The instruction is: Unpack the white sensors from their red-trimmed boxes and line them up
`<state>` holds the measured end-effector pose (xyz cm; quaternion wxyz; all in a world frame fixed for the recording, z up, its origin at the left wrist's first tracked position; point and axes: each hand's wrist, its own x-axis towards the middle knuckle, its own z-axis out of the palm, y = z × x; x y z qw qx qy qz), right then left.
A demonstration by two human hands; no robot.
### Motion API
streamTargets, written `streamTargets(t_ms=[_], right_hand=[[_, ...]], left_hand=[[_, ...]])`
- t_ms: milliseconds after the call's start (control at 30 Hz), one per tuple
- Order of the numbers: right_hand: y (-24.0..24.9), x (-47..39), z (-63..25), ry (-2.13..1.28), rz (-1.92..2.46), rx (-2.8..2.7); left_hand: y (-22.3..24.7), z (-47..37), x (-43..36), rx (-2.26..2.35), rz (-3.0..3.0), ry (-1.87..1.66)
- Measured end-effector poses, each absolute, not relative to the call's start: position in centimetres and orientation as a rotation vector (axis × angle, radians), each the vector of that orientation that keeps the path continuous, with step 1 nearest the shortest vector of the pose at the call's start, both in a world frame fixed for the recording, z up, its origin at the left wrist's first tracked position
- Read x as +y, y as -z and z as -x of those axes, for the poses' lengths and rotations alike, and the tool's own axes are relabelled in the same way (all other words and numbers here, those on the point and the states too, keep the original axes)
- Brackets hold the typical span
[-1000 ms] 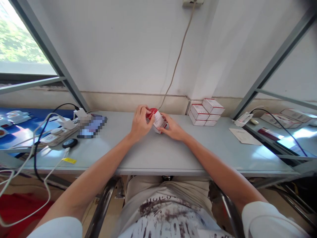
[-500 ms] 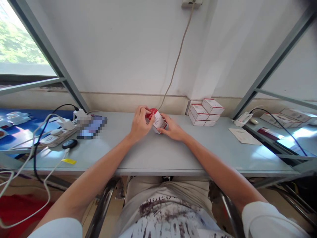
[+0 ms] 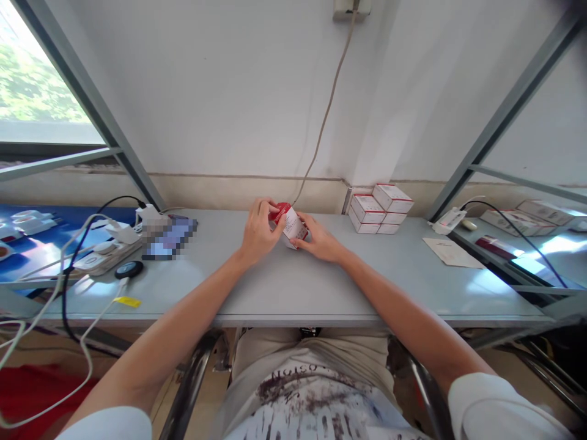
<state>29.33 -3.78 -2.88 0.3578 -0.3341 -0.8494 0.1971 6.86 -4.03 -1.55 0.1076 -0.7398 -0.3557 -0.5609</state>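
A small red and white cardboard box (image 3: 293, 225) is held tilted between my two hands, just over the grey table (image 3: 293, 290). My left hand (image 3: 261, 231) grips its left side, thumb on the printed white face and fingers by the red end. From the right, my right hand (image 3: 321, 238) holds the lower right edge between thumb and fingers. Fingers cover parts of the box on both sides. To the right, against the wall, stands a stack of several similar white boxes (image 3: 380, 209) with red edges.
At the left lie a pixelated phone (image 3: 170, 238), a power strip (image 3: 103, 260) with plugs and cables, and a round black device (image 3: 129, 269) on a white cable. A paper sheet (image 3: 452, 252) and a white plug-like device (image 3: 450, 220) lie right. Metal frame posts flank the table.
Almost nothing differs. Both hands keep their hold on the box in the same place; the view has shifted very slightly.
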Motion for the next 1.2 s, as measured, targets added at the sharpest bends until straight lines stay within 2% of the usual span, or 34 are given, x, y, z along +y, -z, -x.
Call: streamTargets(t_ms=[967, 1200], right_hand=[[2.67, -3.88, -29.26, -0.466, 0.896, -2.206], [2.57, -3.85, -29.32, -0.447, 0.906, -2.231]], left_hand=[[1.67, -6.63, -3.86, -1.122, 2.224, 1.648], [1.86, -6.6, -3.53, -1.128, 2.226, 1.768]])
